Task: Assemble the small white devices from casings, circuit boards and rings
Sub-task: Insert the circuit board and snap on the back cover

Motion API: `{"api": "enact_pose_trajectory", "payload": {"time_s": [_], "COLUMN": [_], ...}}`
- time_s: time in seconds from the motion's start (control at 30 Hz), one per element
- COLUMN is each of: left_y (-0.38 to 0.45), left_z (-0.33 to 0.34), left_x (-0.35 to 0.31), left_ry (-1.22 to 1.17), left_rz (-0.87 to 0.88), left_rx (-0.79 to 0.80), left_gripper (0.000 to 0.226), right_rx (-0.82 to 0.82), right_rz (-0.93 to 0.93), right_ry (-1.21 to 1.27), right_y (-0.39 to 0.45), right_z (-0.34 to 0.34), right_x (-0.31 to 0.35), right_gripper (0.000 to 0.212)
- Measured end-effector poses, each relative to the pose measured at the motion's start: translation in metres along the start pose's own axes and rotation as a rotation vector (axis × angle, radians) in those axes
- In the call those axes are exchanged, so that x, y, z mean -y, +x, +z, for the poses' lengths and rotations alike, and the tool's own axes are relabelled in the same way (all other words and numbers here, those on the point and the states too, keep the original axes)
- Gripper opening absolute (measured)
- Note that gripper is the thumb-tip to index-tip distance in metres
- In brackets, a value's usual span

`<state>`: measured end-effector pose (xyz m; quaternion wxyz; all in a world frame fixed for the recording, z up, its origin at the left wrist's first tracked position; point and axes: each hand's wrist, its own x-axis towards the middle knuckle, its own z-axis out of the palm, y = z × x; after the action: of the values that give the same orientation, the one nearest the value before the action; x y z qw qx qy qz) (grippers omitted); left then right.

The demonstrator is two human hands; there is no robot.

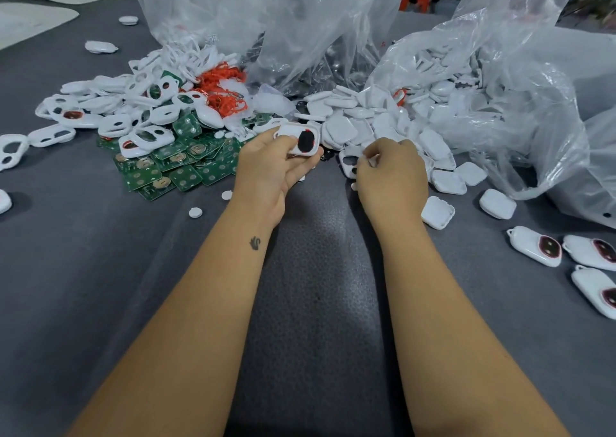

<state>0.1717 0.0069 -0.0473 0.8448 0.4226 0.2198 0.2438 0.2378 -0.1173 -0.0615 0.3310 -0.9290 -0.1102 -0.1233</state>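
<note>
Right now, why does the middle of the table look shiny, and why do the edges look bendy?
Head view: a light from above makes a pale glare patch on the dark table cover between the arms; the plastic bags also glint. The wide-angle lens curves the edges and stretches the forearms. The left hand and the casing it holds look slightly soft; the right hand casts a shadow.

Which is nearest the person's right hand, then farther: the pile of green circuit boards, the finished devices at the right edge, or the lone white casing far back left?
1. Green circuit boards, left of both hands.
2. Finished devices, right edge.
3. Lone white casing, far back left.

Measured from the right hand.
</note>
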Motion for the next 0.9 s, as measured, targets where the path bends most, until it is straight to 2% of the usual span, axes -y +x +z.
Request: {"api": "enact_pose_trajectory", "payload": {"time_s": [0.17, 0.23, 0.4, 0.57, 0.77, 0.9], "left_y": [-0.001, -0.001, -0.001, -0.002, 0.0, 0.0], "left_z": [0.0, 0.001, 0.003, 0.003, -0.001, -0.001], "left_x": [0.001, 0.001, 0.001, 0.0, -0.005, -0.004], "left_ry": [0.027, 0.039, 0.034, 0.013, -0.039, -0.028], "left_rz": [0.021, 0.027, 0.009, 0.002, -0.002, 0.002], "left_rx": [0.015, 0.013, -0.004, 0.004, -0.033, -0.043], "left_gripper": [0.02, 0.019, 0.018, 0.02, 0.022, 0.022], "right_rx": [-0.156, -0.165, -0.081, 0.124, 0.165, 0.234], "right_rz": [-0.087, -0.079, 0.024, 0.22, 0.178, 0.139], "right_ry": [0.194, 0.315, 0.674, 1.178, 1.121, 1.22], "right_y": [-0.002, -0.005, -0.014, -0.016, -0.018, -0.016], "right_z": [-0.003, -0.003, -0.002, -0.004, -0.002, -0.003], "right_x": [0.005, 0.01, 0.027, 0.033, 0.032, 0.03], "right_gripper": [0.014, 0.011, 0.012, 0.019, 0.013, 0.013]}}
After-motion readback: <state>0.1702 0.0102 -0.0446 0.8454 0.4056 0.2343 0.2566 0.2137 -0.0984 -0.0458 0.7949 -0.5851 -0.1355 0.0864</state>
